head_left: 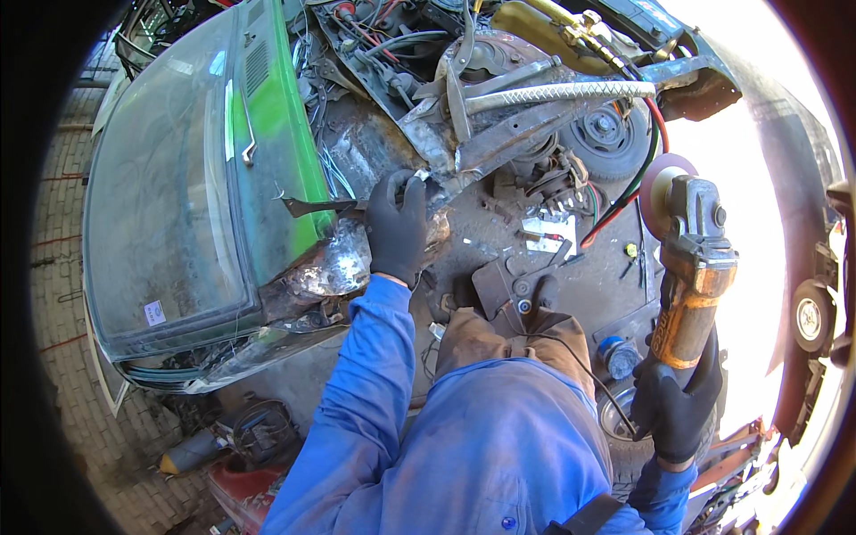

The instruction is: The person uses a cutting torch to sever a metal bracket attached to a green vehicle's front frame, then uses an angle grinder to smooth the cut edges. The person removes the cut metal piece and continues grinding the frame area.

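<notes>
My left hand (399, 223), in a black glove, has its fingers curled at the rusty, partly bare metal edge (437, 183) of a green car body (299, 187); what lies inside the fingers is hard to make out. A dark strip (312, 205) sticks out to the left beside it. Bare, shiny sheet metal (343, 259) shows just below and left of that hand. My right hand (678, 392), also gloved, grips a worn orange angle grinder (682, 312) by its body, raised at the right with its pale disc (662, 194) upward and a black cord hanging down.
A windscreen (165, 214) fills the left. Above are an engine bay (374, 71), braided hose (562, 94) and yellow cylinder (526, 27). Wheels (602, 129), brake parts (526, 169), tools and a blue can (620, 357) lie below the car and around my legs. Another vehicle (811, 316) stands right.
</notes>
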Available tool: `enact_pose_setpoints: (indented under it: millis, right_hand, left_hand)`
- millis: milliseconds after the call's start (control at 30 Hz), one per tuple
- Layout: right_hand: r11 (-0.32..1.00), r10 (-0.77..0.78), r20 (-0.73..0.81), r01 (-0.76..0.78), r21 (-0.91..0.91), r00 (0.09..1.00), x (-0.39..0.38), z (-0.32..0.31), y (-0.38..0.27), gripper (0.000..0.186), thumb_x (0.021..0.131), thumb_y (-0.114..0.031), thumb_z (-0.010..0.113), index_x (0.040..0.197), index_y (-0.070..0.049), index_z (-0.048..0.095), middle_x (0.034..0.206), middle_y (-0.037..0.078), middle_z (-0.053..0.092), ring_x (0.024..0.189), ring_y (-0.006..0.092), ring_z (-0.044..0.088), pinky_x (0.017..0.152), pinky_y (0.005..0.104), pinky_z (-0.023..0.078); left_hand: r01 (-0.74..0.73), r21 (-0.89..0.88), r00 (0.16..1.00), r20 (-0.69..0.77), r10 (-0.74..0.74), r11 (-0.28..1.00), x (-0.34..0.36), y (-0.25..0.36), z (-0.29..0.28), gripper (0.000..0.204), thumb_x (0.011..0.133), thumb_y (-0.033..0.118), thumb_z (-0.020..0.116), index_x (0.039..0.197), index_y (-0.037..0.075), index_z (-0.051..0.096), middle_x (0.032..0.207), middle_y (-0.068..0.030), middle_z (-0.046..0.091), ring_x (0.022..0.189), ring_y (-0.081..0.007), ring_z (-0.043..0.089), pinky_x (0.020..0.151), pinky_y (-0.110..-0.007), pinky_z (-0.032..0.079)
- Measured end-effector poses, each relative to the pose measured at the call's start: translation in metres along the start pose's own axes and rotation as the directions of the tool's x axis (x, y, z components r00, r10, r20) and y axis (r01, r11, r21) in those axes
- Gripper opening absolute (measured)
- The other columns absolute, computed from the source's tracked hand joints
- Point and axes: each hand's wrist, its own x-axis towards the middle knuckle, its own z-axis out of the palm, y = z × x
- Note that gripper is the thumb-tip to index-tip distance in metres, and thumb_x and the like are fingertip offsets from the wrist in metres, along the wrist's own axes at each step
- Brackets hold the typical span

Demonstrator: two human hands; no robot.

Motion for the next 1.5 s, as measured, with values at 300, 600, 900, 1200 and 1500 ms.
enact_pose_setpoints:
  millis: [300,600,900,1200,1500]
  right_hand:
    - [0.986,0.063,0.023,-0.066,0.150,0.998,0.014,-0.017,0.018,0.076,0.080,-0.009,0.068,0.153,0.007,0.054,0.114,0.015,0.074,0.096,0.0203,0.074,0.084,0.0342,0.061]
    - [0.999,0.001,-0.030,-0.002,-0.034,1.000,0.026,-0.025,0.035,0.074,0.086,-0.021,0.065,0.154,0.005,0.050,0.105,0.016,0.074,0.079,0.0194,0.071,0.070,0.0327,0.058]
    - [0.999,-0.007,-0.008,0.007,0.040,1.000,0.021,0.001,0.011,0.070,0.087,-0.019,0.063,0.151,0.005,0.050,0.101,0.016,0.074,0.072,0.0177,0.070,0.066,0.0323,0.059]
    - [0.996,0.081,-0.040,-0.079,0.048,0.996,-0.009,0.048,-0.029,0.082,0.081,-0.004,0.065,0.160,0.006,0.046,0.106,0.013,0.072,0.082,0.0171,0.070,0.073,0.0314,0.059]
    - [0.942,0.089,0.045,-0.070,-0.327,0.995,-0.058,0.119,-0.074,0.080,0.080,-0.007,0.071,0.155,0.009,0.051,0.116,0.015,0.074,0.098,0.0193,0.072,0.086,0.0349,0.059]
  left_hand:
    - [-0.318,0.312,0.923,-0.112,0.367,0.895,-0.024,0.019,0.041,0.017,0.093,0.015,0.084,0.092,0.006,0.069,0.090,-0.0092,0.069,0.090,-0.0305,0.065,0.088,-0.046,0.051]
    - [-0.177,0.298,0.974,-0.082,0.210,0.938,-0.002,-0.008,0.018,0.020,0.097,0.012,0.070,0.114,0.001,0.066,0.101,-0.0189,0.070,0.094,-0.0374,0.068,0.088,-0.048,0.054]
    - [-0.104,0.220,0.978,-0.155,0.140,0.970,-0.029,-0.022,0.001,0.034,0.102,0.009,0.063,0.134,0.001,0.066,0.124,-0.0217,0.072,0.120,-0.0404,0.068,0.105,-0.048,0.053]
    - [-0.294,0.037,0.947,0.147,0.286,0.955,-0.104,0.007,-0.036,0.027,0.099,0.004,0.075,0.125,0.002,0.073,0.125,-0.0163,0.072,0.117,-0.0333,0.070,0.106,-0.044,0.055]
    - [0.084,-0.367,0.573,0.779,0.256,0.927,-0.116,0.003,-0.093,0.042,0.103,0.023,0.076,0.138,0.000,0.069,0.131,-0.0213,0.075,0.123,-0.0354,0.073,0.108,-0.045,0.056]
